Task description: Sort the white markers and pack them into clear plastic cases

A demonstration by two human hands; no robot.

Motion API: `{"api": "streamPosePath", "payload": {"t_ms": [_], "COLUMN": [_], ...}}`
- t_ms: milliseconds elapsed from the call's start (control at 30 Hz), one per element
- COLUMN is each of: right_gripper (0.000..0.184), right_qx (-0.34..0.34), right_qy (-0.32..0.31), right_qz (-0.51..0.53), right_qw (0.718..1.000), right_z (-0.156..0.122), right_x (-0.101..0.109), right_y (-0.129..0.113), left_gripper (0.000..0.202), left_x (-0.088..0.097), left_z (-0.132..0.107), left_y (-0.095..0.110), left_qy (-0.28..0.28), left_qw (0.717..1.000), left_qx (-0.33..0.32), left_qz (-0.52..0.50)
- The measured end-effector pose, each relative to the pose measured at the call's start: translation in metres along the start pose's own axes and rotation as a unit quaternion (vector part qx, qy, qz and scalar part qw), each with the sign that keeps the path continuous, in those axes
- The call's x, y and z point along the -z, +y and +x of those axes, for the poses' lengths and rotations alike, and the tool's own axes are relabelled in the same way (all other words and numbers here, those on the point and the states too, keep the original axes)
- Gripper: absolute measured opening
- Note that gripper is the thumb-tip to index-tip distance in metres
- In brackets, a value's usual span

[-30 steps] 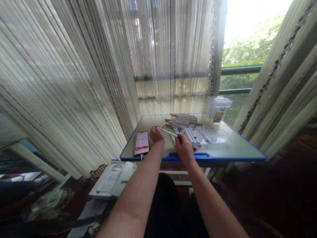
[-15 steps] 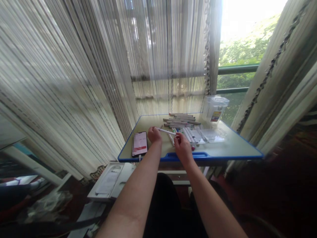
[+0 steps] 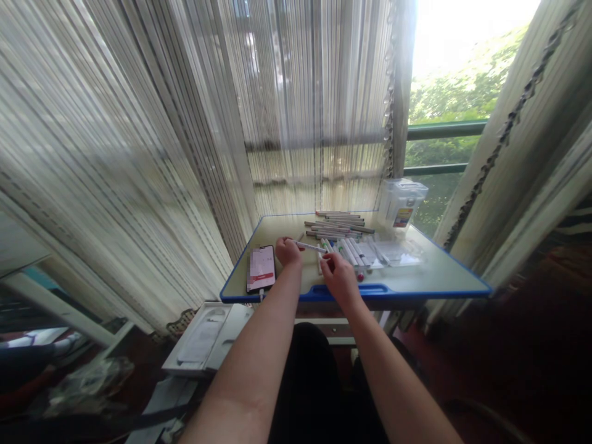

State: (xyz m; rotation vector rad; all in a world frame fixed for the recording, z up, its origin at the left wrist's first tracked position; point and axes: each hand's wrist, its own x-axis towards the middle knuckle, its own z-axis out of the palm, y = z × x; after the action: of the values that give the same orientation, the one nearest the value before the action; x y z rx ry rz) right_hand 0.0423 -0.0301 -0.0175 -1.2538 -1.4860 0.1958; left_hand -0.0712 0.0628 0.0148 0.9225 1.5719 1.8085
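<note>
A small table [image 3: 430, 280] with a blue rim stands before a curtained window. My left hand [image 3: 287, 251] is closed on a white marker [image 3: 311, 247] that points to the right just above the tabletop. My right hand [image 3: 339, 275] sits close by its far end with the fingers curled; what they pinch is too small to make out. Several more markers lie in a row [image 3: 337, 227] at the back and in a loose group [image 3: 351, 251] beside my right hand.
A phone [image 3: 261, 268] with a lit screen lies at the table's left front, cable attached. A clear plastic box [image 3: 401, 203] stands at the back right, with clear packaging [image 3: 393, 253] in front of it. A white tray [image 3: 206, 338] sits on the floor lower left. Curtains surround the table.
My right hand has drawn slightly back from the marker's end toward me. The left hand stays closed on the marker. The view shifted a little.
</note>
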Motion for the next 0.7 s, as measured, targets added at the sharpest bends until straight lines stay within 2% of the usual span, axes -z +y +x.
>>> {"api": "streamPosePath", "payload": {"t_ms": [100, 300, 433, 567, 700], "right_gripper": [0.024, 0.032, 0.037, 0.039, 0.034], "right_qx": [-0.005, -0.030, -0.040, -0.051, -0.075], "right_qy": [0.002, 0.024, 0.036, 0.055, 0.041], "right_qz": [-0.002, 0.034, 0.058, 0.063, 0.059], "right_qw": [1.000, 0.999, 0.997, 0.995, 0.995], "right_z": [0.001, 0.001, 0.001, 0.000, 0.000], "right_x": [-0.001, -0.001, 0.001, 0.004, 0.005], "right_y": [0.001, 0.002, 0.000, -0.001, 0.001], "left_gripper": [0.024, 0.027, 0.023, 0.019, 0.018], "left_x": [-0.001, -0.003, -0.006, -0.008, -0.008], "left_z": [0.003, 0.009, 0.005, -0.002, -0.004], "left_y": [-0.001, -0.004, -0.004, -0.003, -0.002], "left_qy": [-0.003, -0.022, -0.064, -0.105, -0.118], "left_qw": [1.000, 0.981, 0.976, 0.976, 0.972], "left_qx": [0.017, 0.101, 0.128, 0.122, 0.124], "left_qz": [-0.025, -0.163, -0.162, -0.149, -0.161]}}
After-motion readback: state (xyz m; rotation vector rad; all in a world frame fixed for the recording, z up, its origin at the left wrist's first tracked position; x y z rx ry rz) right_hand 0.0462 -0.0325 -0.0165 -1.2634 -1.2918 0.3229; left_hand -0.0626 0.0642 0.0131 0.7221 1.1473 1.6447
